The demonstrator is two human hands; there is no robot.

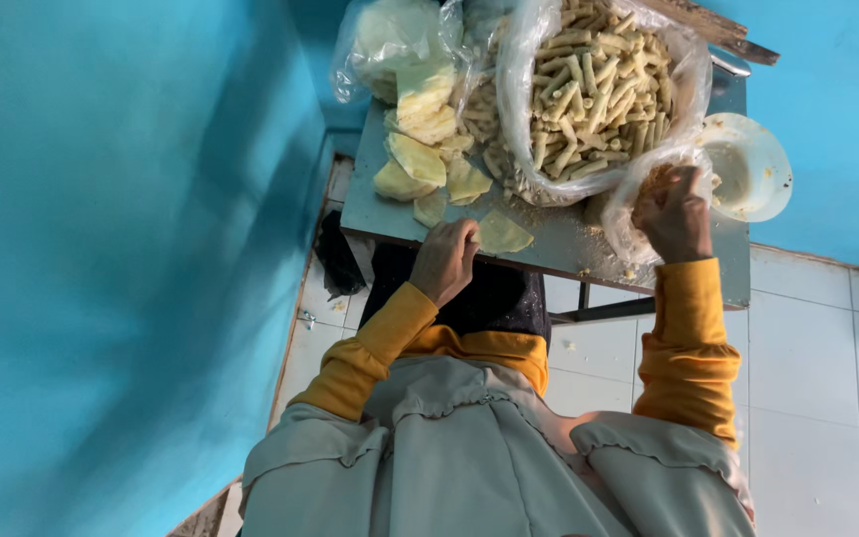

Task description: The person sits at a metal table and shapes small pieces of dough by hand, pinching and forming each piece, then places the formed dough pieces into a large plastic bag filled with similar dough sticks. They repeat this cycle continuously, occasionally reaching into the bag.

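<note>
My left hand (444, 259) rests with curled fingers at the near edge of the grey table (549, 244), its fingertips on a thin pale yellow sheet (502, 234). My right hand (673, 212) is closed in a fist at the mouth of a small clear plastic bag (631, 204) that holds crumbly brown bits. What the fist holds is hidden. Several more yellow sheets (420, 159) lie stacked on the table's left side. A large clear bag of rolled yellow sticks (599, 89) stands behind both hands.
A white bowl (756, 164) sits at the table's right end. Another clear bag of pale sheets (390, 40) stands at the back left. A blue wall (121, 249) runs close on the left. White floor tiles (807, 358) lie to the right.
</note>
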